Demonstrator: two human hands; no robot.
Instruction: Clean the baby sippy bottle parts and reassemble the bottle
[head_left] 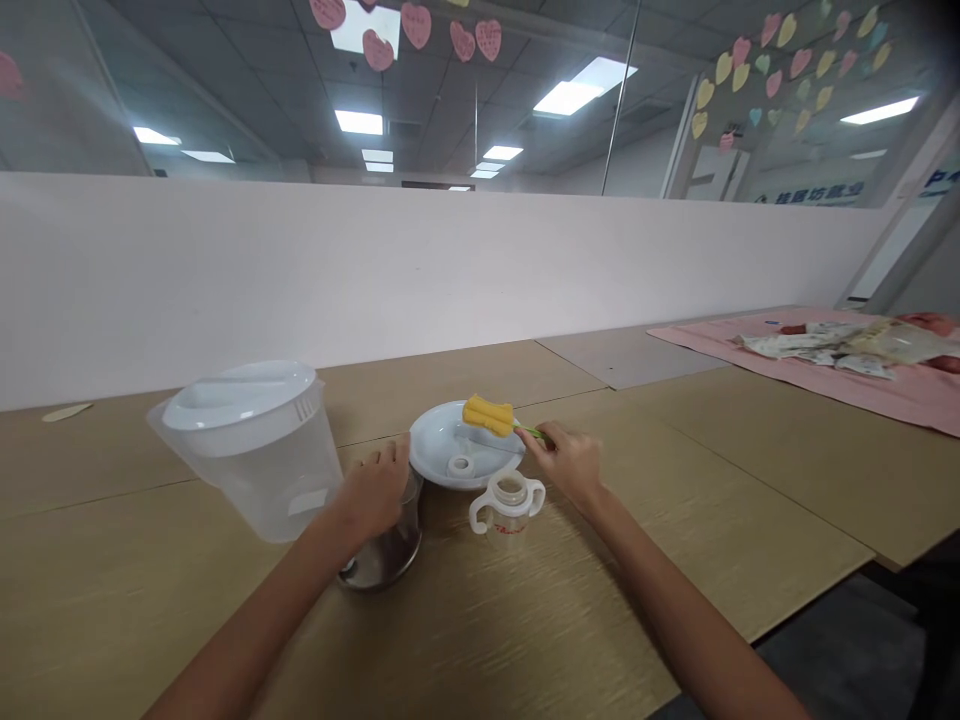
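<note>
Far left of the white plate [442, 440], against the partition: a small pale flat strip [66, 411] lying on the wooden table [525, 620]. Nearer, still left of the plate: a large translucent plastic pitcher [259, 455], upright, white lid on, nothing visible inside through the cloudy wall. Just left and in front of the plate: a steel cup [386, 550] with a dark interior, contents not readable, standing close beside the pitcher's base. Left hand [373, 490] laid over the cup's rim from above, fingers curled together around the near edge, thumb side hidden.

On the plate itself: a small white ring-shaped piece [460, 465] lying flat near the front edge, and the yellow sponge head of a bottle brush [488, 414] resting on the back rim, thin green handle running off to the right. Directly in front of the plate, touching or almost touching its edge: a clear baby bottle [508, 502] with two white side handles, upright, cap off, mouth open; contents hard to make out.

Right of the plate: right hand [568, 462], thumb and fingertips pinched on the brush's green handle, remaining fingers folded in.

Far right of the plate, well apart: a pink cloth [862, 385] spread on the table, bearing crumpled printed fabric pieces [825, 345].
</note>
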